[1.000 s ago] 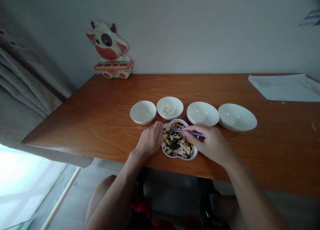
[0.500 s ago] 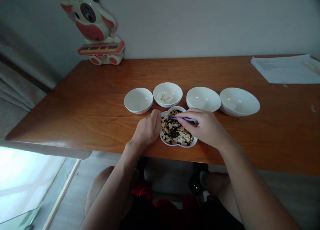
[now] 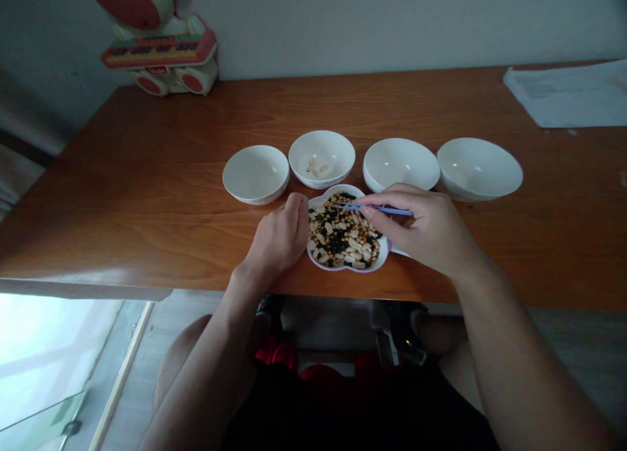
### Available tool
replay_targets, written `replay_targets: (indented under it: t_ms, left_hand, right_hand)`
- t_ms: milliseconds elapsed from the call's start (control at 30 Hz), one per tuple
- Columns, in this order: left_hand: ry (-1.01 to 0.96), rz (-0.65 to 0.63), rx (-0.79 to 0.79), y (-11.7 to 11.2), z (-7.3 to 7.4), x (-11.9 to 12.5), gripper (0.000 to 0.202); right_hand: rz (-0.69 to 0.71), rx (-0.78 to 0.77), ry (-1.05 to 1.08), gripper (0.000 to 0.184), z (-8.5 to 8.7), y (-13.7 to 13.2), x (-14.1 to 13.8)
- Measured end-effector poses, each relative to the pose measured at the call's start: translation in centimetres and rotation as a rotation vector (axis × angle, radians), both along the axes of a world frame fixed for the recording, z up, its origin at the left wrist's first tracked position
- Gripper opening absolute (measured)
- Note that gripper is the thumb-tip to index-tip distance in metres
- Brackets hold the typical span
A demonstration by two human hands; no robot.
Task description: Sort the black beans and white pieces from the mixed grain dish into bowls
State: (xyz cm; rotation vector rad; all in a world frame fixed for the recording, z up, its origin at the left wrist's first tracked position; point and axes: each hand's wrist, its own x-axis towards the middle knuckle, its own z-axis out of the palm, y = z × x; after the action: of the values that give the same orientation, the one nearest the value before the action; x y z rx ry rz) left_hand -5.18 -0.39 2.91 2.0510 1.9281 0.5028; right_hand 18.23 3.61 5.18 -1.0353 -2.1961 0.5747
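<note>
A lilac-rimmed, flower-shaped dish (image 3: 362,268) lies near the table's front edge, filled with peanuts, yellow kernels and dark beans or seeds. Against its left rim, my left hand (image 3: 281,234) is closed with fingers curled, gripping the edge. My right hand (image 3: 425,225) pinches blue tweezers (image 3: 394,210) between thumb and fingers. Their tips point left, over the upper part of the mix, and I cannot make out anything between them. Just behind the dish, a white bowl (image 3: 337,151) contains several peanut pieces (image 3: 317,169).
Other white bowls flank it: one at left (image 3: 255,173), one at right (image 3: 400,163) and one farther right (image 3: 480,168). A cow-shaped toy keyboard (image 3: 159,52) stands at the back left of the wooden table (image 3: 122,209). Papers (image 3: 571,97) lie at back right.
The view has tilted down and come closer. My right hand and the tweezers have shifted right over the dish, uncovering more of its right side. My left hand stays at the rim.
</note>
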Motion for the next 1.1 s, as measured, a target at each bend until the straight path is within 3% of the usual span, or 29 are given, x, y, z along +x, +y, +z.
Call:
replay_targets:
  t_ms: [400, 633, 867, 1100]
  left_hand:
    - [0.017, -0.028, 0.015, 0.0, 0.0, -0.1, 0.026]
    - [0.072, -0.097, 0.035, -0.1, -0.5, -0.6, 0.029]
    - [-0.006, -0.041, -0.020, -0.2, 0.2, -0.3, 0.026]
    - [-0.019, -0.061, -0.002, -0.2, 0.2, -0.4, 0.023]
  right_hand:
    - [0.036, -0.036, 0.056, 0.019, -0.2, 0.4, -0.4]
    - [0.095, -0.123, 0.039, 0.020, 0.7, 1.2, -1.7]
    - [0.095, -0.147, -0.052, 0.021, 1.0, 0.4, 0.0]
    - [0.109, -0.192, 0.002, 0.024, 0.2, -0.4, 0.7]
